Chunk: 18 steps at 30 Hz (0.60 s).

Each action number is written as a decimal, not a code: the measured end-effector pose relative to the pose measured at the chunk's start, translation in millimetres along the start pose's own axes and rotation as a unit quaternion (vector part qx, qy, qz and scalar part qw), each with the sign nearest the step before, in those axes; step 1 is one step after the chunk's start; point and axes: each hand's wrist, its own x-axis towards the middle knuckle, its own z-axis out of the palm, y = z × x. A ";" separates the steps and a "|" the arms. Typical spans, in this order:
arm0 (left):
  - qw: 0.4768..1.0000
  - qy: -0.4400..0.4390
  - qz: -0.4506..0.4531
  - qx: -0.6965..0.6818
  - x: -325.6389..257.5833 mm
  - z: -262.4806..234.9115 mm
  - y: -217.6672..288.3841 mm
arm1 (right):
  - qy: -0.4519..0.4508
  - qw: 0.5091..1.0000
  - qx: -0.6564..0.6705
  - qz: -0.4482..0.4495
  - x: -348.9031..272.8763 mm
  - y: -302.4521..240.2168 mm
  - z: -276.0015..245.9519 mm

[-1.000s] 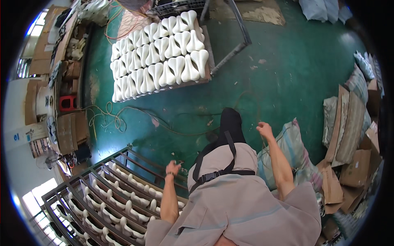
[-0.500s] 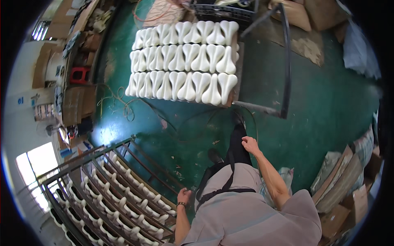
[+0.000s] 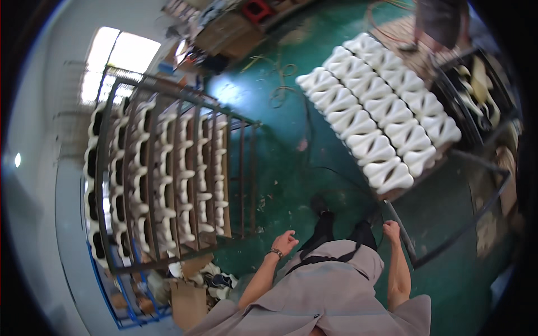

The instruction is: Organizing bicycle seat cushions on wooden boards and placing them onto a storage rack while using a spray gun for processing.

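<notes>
I stand on a green floor (image 3: 280,168) in a grey apron. My right hand (image 3: 391,229) is curled on the dark metal bar (image 3: 406,246) of a flat cart's frame. That cart (image 3: 443,159) carries rows of white bone-shaped moulded pieces (image 3: 381,123), ahead and to the right. My left hand (image 3: 284,242), with a band on its wrist, hangs loosely curled and holds nothing. It is nearest the corner of a tall metal rack (image 3: 246,168), whose shelves hold several more white pieces (image 3: 168,179).
Cables (image 3: 280,84) trail over the floor between rack and cart. A cardboard box (image 3: 188,302) and scraps lie at the rack's foot. Another person (image 3: 443,22) stands beyond the cart. Cluttered benches and a red stool (image 3: 256,8) line the far wall.
The view has swung, so the rack is now on the left and the cart on the right. My right hand has come down onto the cart's bar; my left hand has left the rack.
</notes>
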 end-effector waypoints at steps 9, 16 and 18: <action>0.991 -0.046 -0.107 0.060 19.7 -21.5 -67.9 | -0.101 0.972 0.192 0.087 39.1 -53.4 22.5; 0.996 -0.079 -0.031 0.012 145.0 26.5 -59.2 | -0.045 0.972 0.213 0.091 12.8 -79.1 39.4; 0.984 -0.128 0.085 0.092 174.1 30.1 -51.5 | 0.008 0.995 -0.026 -0.092 -17.3 -86.3 30.6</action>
